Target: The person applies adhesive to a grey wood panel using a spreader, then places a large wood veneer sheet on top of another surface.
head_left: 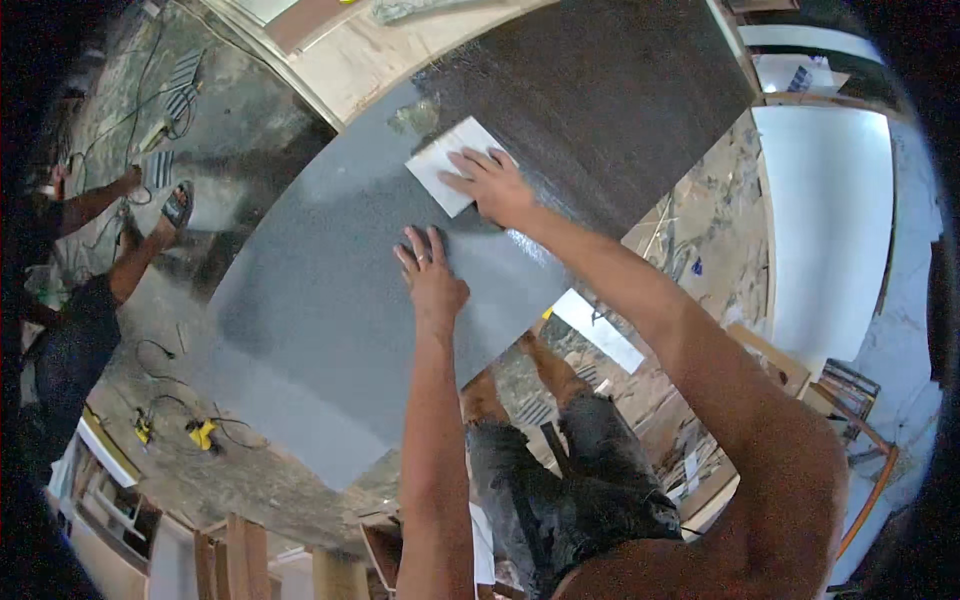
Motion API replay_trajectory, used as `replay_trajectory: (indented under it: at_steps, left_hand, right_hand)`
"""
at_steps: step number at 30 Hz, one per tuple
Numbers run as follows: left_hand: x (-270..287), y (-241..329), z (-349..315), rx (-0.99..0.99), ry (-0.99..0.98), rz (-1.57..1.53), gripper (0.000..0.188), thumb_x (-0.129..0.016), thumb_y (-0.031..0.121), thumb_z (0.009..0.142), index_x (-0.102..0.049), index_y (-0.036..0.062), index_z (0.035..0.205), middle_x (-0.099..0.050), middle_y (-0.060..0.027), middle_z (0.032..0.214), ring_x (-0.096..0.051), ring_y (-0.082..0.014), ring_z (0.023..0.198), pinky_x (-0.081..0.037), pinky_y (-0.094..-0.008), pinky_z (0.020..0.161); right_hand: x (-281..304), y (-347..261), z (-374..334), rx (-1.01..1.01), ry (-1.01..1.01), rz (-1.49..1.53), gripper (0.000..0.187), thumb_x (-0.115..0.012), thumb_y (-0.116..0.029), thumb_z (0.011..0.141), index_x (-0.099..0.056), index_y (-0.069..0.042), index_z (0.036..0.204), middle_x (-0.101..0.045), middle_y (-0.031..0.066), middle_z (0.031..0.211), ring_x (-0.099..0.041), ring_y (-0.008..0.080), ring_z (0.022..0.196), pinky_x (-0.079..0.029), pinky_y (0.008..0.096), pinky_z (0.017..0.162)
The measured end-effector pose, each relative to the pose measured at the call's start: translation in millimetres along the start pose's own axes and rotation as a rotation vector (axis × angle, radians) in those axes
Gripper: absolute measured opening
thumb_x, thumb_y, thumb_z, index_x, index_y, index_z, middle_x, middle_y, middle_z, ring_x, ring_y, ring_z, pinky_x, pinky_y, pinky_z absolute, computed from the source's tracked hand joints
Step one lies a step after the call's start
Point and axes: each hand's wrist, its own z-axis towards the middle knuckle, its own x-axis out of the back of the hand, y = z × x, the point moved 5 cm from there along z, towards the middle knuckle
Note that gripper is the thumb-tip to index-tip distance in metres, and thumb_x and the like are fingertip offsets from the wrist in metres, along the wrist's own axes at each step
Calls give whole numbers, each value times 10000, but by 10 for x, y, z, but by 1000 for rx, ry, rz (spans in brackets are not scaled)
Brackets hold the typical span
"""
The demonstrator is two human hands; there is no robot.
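A large grey sheet [320, 290] lies before me, and its far right part is a dark brown, wet-looking surface [620, 100] with streaks and glossy patches. My right hand [500, 192] grips a flat white square piece [436, 178], fingers spread over its face. The piece rests against the sheet near the border of the grey and dark areas. A glossy smear shows under my right wrist. Nearer to me, my left hand [432, 280] lies on the grey surface with fingers apart, holding nothing. A ring is on one of its fingers.
Beyond the sheet is a pale wooden board [370, 50]. A white panel [830, 220] stands at right, a white strip [598, 330] lower down. Another person [75, 330] sits at far left. Cables and yellow tools [203, 434] lie on the stained floor.
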Motion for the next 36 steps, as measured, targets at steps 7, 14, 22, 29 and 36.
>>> replay_trajectory:
  at_steps: [7, 14, 22, 29, 36]
  left_hand:
    - [62, 55, 11, -43, 5, -58, 1062, -780, 117, 711, -180, 111, 1588, -23, -211, 1655, -74, -542, 1477, -364, -617, 1115]
    - [31, -93, 1, -24, -55, -73, 1136, -811, 148, 707, -108, 125, 1599, 12, -201, 1658, -42, -547, 1478, -329, -635, 1131]
    - [86, -41, 12, 4, -95, -80, 1141, -800, 164, 711, -90, 129, 1604, 41, -202, 1659, 0, -537, 1484, -290, -635, 1145]
    - [37, -15, 8, -1, -108, -75, 1129, -795, 168, 702, -113, 110, 1601, 74, -207, 1658, 14, -554, 1478, -258, -663, 1145]
    - [19, 24, 27, -34, -53, -100, 1066, -747, 180, 734, -128, 94, 1597, 39, -224, 1655, -27, -569, 1471, -274, -668, 1132]
  right_hand:
    - [369, 271, 956, 83, -20, -97, 681, -654, -65, 783, -535, -274, 1419, -483, 48, 1498, -442, 228, 1378, -359, 522, 1094]
    - [395, 6, 347, 18, -170, -31, 611, -607, -91, 816, -563, -284, 1394, -558, 29, 1419, -533, 224, 1283, -357, 466, 1091]
    - [1068, 1404, 1099, -772, -51, 117, 411, -539, -164, 852, -614, -81, 1248, -685, 193, 1143, -661, 407, 1043, -534, 516, 894]
    - [649, 236, 1434, -457, -110, 82, 287, -556, -172, 805, -742, -150, 1022, -716, 203, 941, -675, 406, 944, -563, 499, 818]
    - [616, 149, 1055, -75, -233, -126, 514, -589, -151, 799, -668, -288, 1288, -705, 53, 1192, -628, 292, 1111, -453, 446, 916]
